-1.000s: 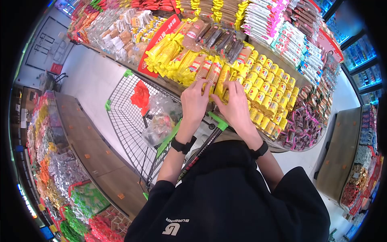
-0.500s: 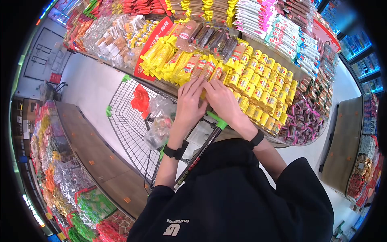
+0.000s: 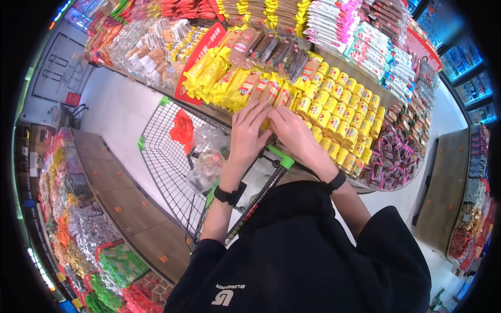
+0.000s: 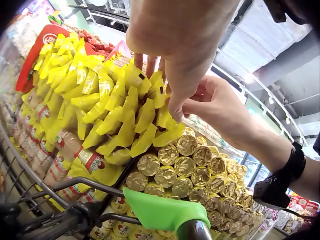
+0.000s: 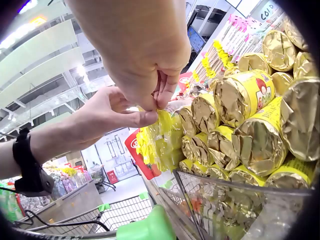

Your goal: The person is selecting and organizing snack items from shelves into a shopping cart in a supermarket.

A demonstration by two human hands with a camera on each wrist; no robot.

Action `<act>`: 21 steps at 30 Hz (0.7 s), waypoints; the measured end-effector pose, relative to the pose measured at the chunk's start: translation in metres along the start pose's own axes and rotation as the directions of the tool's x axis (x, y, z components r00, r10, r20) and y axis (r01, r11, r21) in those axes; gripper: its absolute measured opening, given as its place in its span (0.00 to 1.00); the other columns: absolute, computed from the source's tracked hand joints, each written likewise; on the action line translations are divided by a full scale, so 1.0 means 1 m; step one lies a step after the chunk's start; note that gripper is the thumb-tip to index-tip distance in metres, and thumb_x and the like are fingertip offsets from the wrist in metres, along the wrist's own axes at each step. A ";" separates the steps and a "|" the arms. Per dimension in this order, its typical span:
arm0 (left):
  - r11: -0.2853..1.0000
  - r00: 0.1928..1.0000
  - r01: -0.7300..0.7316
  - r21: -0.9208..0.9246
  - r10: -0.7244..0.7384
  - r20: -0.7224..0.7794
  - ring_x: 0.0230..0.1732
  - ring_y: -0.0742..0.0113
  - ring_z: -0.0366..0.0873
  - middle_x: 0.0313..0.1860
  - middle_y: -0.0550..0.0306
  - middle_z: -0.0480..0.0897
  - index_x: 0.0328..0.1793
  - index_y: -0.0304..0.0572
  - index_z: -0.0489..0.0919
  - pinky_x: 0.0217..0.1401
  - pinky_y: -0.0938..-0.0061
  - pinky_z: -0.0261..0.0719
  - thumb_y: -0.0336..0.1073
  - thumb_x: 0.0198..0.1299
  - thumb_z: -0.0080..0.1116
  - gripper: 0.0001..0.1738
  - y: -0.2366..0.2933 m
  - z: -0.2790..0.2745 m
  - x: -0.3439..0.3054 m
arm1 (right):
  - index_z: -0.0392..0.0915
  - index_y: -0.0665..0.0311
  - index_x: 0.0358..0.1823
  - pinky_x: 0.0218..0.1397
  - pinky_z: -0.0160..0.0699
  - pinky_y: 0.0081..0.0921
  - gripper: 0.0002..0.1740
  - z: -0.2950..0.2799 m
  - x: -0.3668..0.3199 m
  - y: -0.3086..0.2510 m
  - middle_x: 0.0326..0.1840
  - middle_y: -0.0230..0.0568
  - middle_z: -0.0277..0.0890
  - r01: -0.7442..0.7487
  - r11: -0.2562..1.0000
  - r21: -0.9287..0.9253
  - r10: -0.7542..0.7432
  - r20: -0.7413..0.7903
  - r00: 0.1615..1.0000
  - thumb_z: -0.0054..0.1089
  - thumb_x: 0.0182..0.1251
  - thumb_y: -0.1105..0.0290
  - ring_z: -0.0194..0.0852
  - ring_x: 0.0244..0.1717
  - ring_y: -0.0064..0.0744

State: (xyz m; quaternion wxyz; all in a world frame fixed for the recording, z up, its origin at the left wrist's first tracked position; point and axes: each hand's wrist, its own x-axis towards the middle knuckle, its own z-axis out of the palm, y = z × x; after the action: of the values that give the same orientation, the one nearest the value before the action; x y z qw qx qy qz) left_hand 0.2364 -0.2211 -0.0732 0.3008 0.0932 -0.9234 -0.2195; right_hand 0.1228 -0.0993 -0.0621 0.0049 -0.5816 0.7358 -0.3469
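In the head view both hands meet at the front edge of a display, over a row of brown, sausage-like packets with yellow wrapper ends point(image 3: 271, 91). My left hand point(image 3: 245, 135) reaches over the row with its fingers along the packets; its thumb and fingers pinch a yellow packet end point(image 4: 167, 120). Beside it, my right hand point(image 3: 292, 133) pinches at the same yellow wrapper point(image 5: 165, 132) with thumb and curled fingers. The thumbs come close together in both wrist views, and the fingers partly hide the pinched part.
Gold-and-yellow wrapped rolls point(image 3: 334, 112) are stacked right of the hands. A wire shopping cart point(image 3: 164, 159) with green corners stands below left, holding a red bag point(image 3: 181, 130) and clear bags point(image 3: 206, 172). A red sign point(image 3: 201, 55) stands left of the packets.
Over the second, both hands drew closer together, the right hand shifting left from near the gold rolls to beside the left. In the last half second they barely moved.
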 end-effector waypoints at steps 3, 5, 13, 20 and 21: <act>0.999 0.999 -0.041 0.034 0.042 -0.016 0.68 0.54 0.71 0.66 0.55 0.78 0.53 0.40 0.81 0.68 0.59 0.65 0.29 0.44 0.70 0.25 -0.006 0.005 -0.003 | 0.72 0.66 0.48 0.49 0.78 0.41 0.13 -0.001 -0.004 -0.002 0.45 0.49 0.75 -0.030 0.993 0.113 0.033 -0.020 0.999 0.56 0.62 0.78 0.76 0.49 0.52; 0.997 0.998 -0.054 0.061 0.055 -0.023 0.66 0.54 0.72 0.65 0.56 0.79 0.50 0.39 0.83 0.69 0.59 0.66 0.28 0.43 0.71 0.23 -0.005 0.005 0.000 | 0.72 0.67 0.49 0.51 0.78 0.42 0.11 -0.002 -0.006 -0.005 0.47 0.51 0.74 -0.081 0.985 0.153 0.090 -0.051 0.995 0.56 0.66 0.76 0.76 0.50 0.53; 0.998 0.998 0.006 -0.057 -0.010 -0.067 0.69 0.53 0.71 0.66 0.49 0.77 0.57 0.40 0.80 0.69 0.57 0.67 0.31 0.49 0.71 0.26 -0.001 0.003 0.004 | 0.65 0.74 0.67 0.73 0.65 0.43 0.26 0.012 -0.002 0.008 0.72 0.67 0.59 -0.156 0.985 -0.078 0.148 -0.092 0.985 0.53 0.73 0.67 0.60 0.73 0.61; 0.994 0.998 0.037 0.102 -0.032 -0.047 0.72 0.51 0.67 0.70 0.52 0.74 0.66 0.39 0.74 0.72 0.54 0.63 0.30 0.55 0.65 0.30 -0.011 0.006 -0.009 | 0.62 0.72 0.70 0.79 0.53 0.45 0.31 -0.005 0.015 -0.002 0.77 0.62 0.52 -0.017 0.995 -0.093 0.017 0.009 1.000 0.54 0.73 0.61 0.47 0.79 0.56; 0.992 1.000 0.012 0.122 -0.010 -0.021 0.72 0.50 0.66 0.70 0.52 0.74 0.67 0.39 0.74 0.72 0.54 0.63 0.30 0.55 0.64 0.30 -0.014 0.007 -0.009 | 0.62 0.72 0.71 0.80 0.51 0.46 0.32 -0.001 0.015 0.000 0.78 0.61 0.51 0.012 0.991 -0.131 -0.007 0.034 0.999 0.54 0.73 0.59 0.46 0.80 0.56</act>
State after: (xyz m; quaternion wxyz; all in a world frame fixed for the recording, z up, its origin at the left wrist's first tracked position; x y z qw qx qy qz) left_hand 0.2399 -0.2286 -0.0888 0.3029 0.1189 -0.9314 -0.1633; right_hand 0.1174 -0.1116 -0.0551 -0.0227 -0.5899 0.7540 -0.2881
